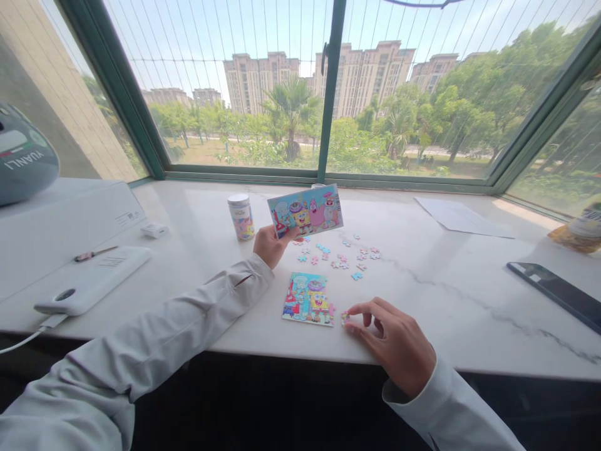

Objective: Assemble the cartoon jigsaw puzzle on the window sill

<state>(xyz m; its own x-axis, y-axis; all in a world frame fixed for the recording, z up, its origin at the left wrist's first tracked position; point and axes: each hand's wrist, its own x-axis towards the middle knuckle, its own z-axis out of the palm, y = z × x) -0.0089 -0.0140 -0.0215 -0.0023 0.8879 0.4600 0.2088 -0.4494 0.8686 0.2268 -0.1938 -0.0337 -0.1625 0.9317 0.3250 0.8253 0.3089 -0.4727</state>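
Note:
My left hand (271, 244) holds up a cartoon picture card (306, 210) above the white marble sill, fingers closed on its lower left corner. My right hand (393, 341) rests near the sill's front edge, fingertips pinching a small puzzle piece (345, 317) at the right side of a partly assembled jigsaw (308, 299). Several loose pastel pieces (344, 253) lie scattered behind the jigsaw. A small round puzzle tin (241, 216) stands upright just left of the card.
A white power bank (91, 279) with a cable lies at the left, with a pen (94, 254) and a small white box (154, 230) near it. A paper sheet (461, 218) lies back right, a dark phone (557, 290) at right. Window glass stands behind.

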